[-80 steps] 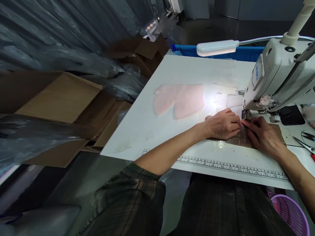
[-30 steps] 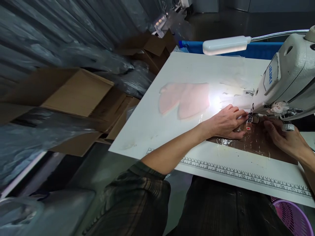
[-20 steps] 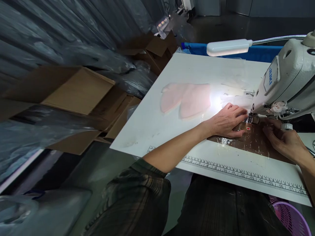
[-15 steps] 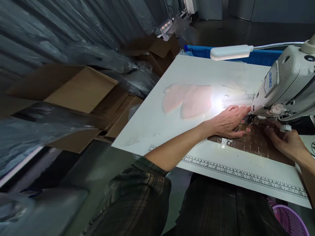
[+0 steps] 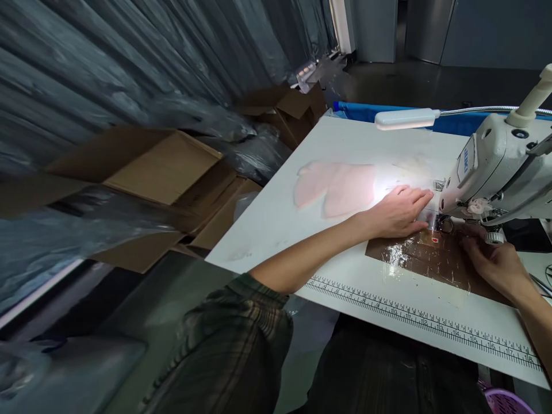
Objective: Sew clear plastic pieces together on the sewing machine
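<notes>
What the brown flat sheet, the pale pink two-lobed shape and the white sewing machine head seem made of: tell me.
Brown flat sheet: perhaps card under clear, glossy film or tape, judging by its streaky glints.
Pale pink two-lobed shape: probably thin matt fabric, soft-edged, without shine.
White sewing machine head: likely painted metal, smooth with slight sheen.

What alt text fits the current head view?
A person's left hand, palm down, and right hand, curled, flank the presser foot of a white sewing machine. A shiny brown sheet lies by them on a white table. Pale pink shapes show farther left, with cardboard boxes beyond the table's edge.
</notes>
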Demonstrator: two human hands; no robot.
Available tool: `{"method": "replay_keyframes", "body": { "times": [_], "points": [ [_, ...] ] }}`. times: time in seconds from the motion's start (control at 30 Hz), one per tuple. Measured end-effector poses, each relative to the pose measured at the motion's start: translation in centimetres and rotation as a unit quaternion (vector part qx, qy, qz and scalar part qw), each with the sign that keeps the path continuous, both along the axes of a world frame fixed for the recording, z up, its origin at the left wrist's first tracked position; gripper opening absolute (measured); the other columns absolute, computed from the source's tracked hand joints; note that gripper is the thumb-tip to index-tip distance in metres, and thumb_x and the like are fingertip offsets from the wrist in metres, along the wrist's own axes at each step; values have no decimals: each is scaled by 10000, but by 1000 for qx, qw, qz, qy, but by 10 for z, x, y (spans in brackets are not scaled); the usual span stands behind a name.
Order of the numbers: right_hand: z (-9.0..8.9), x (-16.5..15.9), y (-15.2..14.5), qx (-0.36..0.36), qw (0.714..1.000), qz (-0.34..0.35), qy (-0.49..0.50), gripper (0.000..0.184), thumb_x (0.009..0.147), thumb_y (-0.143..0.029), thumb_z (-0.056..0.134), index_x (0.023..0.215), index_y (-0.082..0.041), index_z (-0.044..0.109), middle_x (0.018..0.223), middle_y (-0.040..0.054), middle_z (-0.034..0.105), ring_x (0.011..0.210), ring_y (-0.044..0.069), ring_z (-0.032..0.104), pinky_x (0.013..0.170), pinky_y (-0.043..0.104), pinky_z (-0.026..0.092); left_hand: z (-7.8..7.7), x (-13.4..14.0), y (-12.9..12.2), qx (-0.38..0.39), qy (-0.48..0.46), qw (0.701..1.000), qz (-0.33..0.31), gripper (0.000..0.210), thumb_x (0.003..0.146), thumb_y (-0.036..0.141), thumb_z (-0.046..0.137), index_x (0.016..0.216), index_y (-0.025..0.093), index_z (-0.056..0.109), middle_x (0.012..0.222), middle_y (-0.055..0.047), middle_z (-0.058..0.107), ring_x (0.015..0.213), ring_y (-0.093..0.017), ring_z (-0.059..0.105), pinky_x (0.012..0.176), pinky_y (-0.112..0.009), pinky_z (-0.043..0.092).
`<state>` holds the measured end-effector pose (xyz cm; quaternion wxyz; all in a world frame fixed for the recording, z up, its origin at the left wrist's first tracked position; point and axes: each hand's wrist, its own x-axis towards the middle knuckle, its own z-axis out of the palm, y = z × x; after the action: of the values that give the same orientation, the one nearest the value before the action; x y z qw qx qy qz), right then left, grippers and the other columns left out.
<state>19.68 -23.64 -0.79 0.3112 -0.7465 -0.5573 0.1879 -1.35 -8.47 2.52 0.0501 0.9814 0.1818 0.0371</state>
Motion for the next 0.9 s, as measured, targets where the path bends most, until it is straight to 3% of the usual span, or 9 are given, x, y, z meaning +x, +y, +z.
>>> {"method": "replay_keyframes", "body": {
  "times": [0.13,0.23,0.3,0.4,0.47,0.57,0.7,0.83,0.9],
  "points": [
    [-3,-6,-1,3,996,34,-81,409,877,-496,482,1075,-214,703,898,90,697,610,214,646,568,348,521,11,11,40,38,-19,999,13,390,994,319,439,1313,121,544,1418,-196,540,1212,-309,572,983,-418,447],
    [-9,-9,-1,31,991,33,-127,409,903,-493,467,1121,-253,715,945,88,694,611,217,651,595,379,549,11,25,71,-13,11,999,32,329,1005,326,401,1095,120,641,1125,-160,663,980,-261,640,842,-371,484],
    [-13,-10,-1,53,988,29,-139,422,917,-486,455,1166,-262,711,980,90,694,680,230,674,635,394,570,7,34,88,-65,22,997,47,336,1012,329,385,1052,125,649,1025,-133,681,898,-240,642,790,-351,485],
    [-18,-11,-1,62,988,21,-143,440,922,-483,456,1201,-252,707,980,91,691,731,234,680,672,396,583,-2,41,104,-30,-11,992,122,299,984,239,430,1159,80,615,1184,-190,650,1043,-294,625,895,-416,470],
    [-19,-11,-1,64,987,14,-145,450,922,-486,457,1212,-250,708,995,95,691,728,230,677,687,400,585,-6,44,104,48,-41,987,147,339,931,115,445,1236,47,576,1376,-235,547,1206,-352,556,992,-482,423],
    [-21,-10,-1,68,986,14,-149,468,917,-495,455,1225,-252,709,988,96,687,711,231,669,694,410,581,-7,50,89,87,-65,992,65,447,885,8,398,1299,83,549,1482,-185,476,1284,-317,512,1051,-454,390],
    [-20,-9,0,67,986,23,-154,476,908,-475,453,1224,-232,713,958,101,684,727,249,673,697,420,573,-6,52,56,22,-14,996,-83,283,951,152,433,1146,141,638,1270,-141,610,1083,-231,603,953,-356,435],
    [-15,-10,0,66,986,40,-148,444,917,-432,455,1228,-239,704,954,89,695,790,253,685,721,399,565,-3,35,43,-20,4,998,-57,232,955,298,500,1058,169,663,1077,-110,661,929,-236,631,868,-378,466],
    [-12,-12,0,57,988,43,-139,454,921,-427,441,1238,-231,699,944,85,697,796,253,687,732,399,563,-1,22,42,-34,-13,998,-59,189,935,287,521,926,165,664,1062,-124,665,932,-246,640,879,-398,477]
  ]
}}
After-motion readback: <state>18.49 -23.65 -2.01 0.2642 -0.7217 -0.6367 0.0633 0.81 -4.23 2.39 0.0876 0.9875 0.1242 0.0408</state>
